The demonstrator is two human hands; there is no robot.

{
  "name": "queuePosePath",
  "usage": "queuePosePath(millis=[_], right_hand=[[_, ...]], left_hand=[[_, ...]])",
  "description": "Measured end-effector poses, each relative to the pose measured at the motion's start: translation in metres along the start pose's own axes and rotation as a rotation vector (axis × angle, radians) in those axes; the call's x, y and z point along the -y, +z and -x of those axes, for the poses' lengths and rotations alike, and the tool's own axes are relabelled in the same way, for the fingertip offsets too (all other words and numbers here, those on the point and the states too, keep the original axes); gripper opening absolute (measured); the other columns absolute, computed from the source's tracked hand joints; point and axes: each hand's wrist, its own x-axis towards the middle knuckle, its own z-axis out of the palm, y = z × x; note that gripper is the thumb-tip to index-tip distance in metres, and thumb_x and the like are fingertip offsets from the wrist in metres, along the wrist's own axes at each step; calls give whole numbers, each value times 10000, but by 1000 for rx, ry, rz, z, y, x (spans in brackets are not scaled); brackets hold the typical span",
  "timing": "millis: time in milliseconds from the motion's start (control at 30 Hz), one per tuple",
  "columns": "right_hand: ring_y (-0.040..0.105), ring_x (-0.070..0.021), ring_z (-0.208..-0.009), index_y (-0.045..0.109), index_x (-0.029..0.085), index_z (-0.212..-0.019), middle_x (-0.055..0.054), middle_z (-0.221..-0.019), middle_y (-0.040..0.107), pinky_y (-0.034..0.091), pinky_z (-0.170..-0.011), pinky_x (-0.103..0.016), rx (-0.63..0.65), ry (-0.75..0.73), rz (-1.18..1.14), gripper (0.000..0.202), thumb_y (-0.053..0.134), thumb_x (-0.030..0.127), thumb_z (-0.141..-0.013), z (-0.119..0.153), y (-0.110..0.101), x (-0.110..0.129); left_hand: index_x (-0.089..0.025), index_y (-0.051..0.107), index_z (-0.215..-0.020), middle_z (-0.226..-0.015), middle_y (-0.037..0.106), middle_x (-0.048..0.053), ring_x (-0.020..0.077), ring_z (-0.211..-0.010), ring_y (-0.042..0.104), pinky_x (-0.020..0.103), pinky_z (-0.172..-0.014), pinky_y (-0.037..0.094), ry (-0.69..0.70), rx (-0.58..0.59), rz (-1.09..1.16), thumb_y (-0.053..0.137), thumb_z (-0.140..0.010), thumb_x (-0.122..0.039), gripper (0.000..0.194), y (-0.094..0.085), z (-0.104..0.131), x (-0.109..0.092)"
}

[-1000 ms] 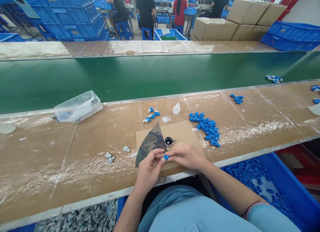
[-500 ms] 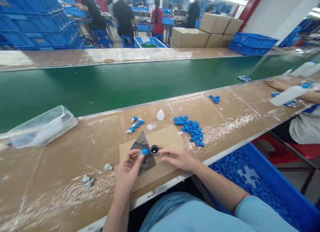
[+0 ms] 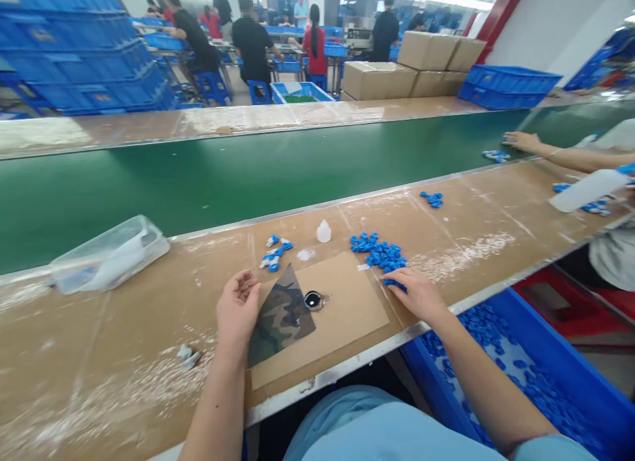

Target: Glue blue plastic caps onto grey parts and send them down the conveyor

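My right hand (image 3: 415, 293) reaches to the near edge of a pile of small blue plastic parts (image 3: 380, 251). Its fingertips close on a blue part (image 3: 395, 284) there, partly covered by them. My left hand (image 3: 239, 307) is held above the left edge of a cardboard sheet (image 3: 347, 315), fingers curled in and thumb near them, with nothing showing in them. Beside it lies a camouflage-patterned piece (image 3: 282, 315). A small round black dish (image 3: 313, 301) with a shiny dark surface stands on the cardboard. Several blue-and-white parts (image 3: 274, 254) lie beyond the left hand.
A small white bottle (image 3: 323, 231) stands behind the cardboard. At left lies a clear plastic container (image 3: 112, 256). A green conveyor belt (image 3: 297, 163) runs behind the worktop. Below right is a blue crate (image 3: 560, 388) of blue parts. A co-worker's hand (image 3: 523, 142) is over the belt.
My right hand has moved from beside the dish to the blue pile. The blue part has left my left hand, which has drawn back left; another blue part shows in the left group.
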Motion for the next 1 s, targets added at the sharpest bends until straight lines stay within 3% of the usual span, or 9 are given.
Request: queuePosePath(millis=[200, 300, 367, 433, 533, 667, 800, 900, 1000], right_hand=[[630, -187, -646, 723, 254, -917, -58, -796, 679, 525, -584, -309, -166, -43, -157, 212, 525, 303, -857, -6, 9, -1], [626, -173, -641, 735, 258, -846, -58, -765, 649, 514, -536, -282, -193, -50, -247, 218, 528, 324, -851, -11, 11, 5], [630, -176, -664, 734, 254, -827, -64, -779, 643, 534, -552, -285, -175, -47, -318, 209, 544, 339, -845, -14, 13, 12], [639, -182, -702, 727, 243, -829, -74, -815, 641, 571, -590, -294, -148, -34, -417, 197, 573, 367, -832, -16, 16, 21], [656, -183, -734, 707, 222, -828, -81, -856, 647, 611, -640, -307, -114, 9, -565, 200, 617, 399, -807, -19, 23, 32], [674, -179, -712, 680, 206, -845, -68, -824, 673, 621, -665, -314, -58, 88, -722, 227, 663, 422, -777, -18, 29, 45], [681, -176, -677, 635, 188, -808, -51, -761, 679, 613, -643, -303, 3, 169, -899, 262, 701, 434, -746, -20, 32, 60], [668, -152, -603, 626, 181, -868, -35, -750, 666, 598, -556, -279, 32, 233, -1068, 321, 688, 475, -754, -25, 35, 71], [656, -135, -568, 642, 178, -993, -14, -696, 662, 590, -555, -280, 107, 239, -1200, 383, 638, 507, -798, -31, 39, 79]], left_hand=[[-200, 629, -914, -924, 673, 96, 247, -861, 630, 428, -834, 494, 138, -209, -426, 561, -713, -341, 255, -54, 39, 10], [-208, 634, -848, -863, 668, 88, 257, -830, 611, 443, -837, 468, 121, -310, -582, 544, -722, -357, 215, -81, 56, 12], [-213, 633, -810, -820, 663, 81, 256, -799, 601, 440, -829, 458, 106, -310, -619, 537, -730, -375, 205, -91, 62, 10], [-215, 632, -788, -802, 663, 81, 261, -799, 598, 430, -818, 454, 94, -262, -617, 537, -742, -414, 225, -91, 64, 8], [-210, 631, -783, -798, 664, 89, 275, -827, 599, 423, -817, 447, 75, -198, -614, 568, -728, -454, 258, -77, 60, 5], [-212, 611, -743, -742, 642, 82, 282, -814, 596, 432, -812, 447, 70, -113, -646, 571, -711, -365, 161, -57, 52, 8], [-220, 605, -757, -772, 626, 75, 263, -803, 586, 423, -797, 463, 133, -141, -587, 524, -733, -306, 121, -52, 54, 12], [-210, 631, -820, -809, 616, 69, 238, -812, 586, 389, -782, 484, 137, -189, -432, 551, -746, -346, 175, -49, 62, 13], [-189, 652, -904, -823, 642, 55, 198, -787, 611, 342, -757, 510, 7, -115, -96, 644, -703, -427, 312, -39, 73, 11]])
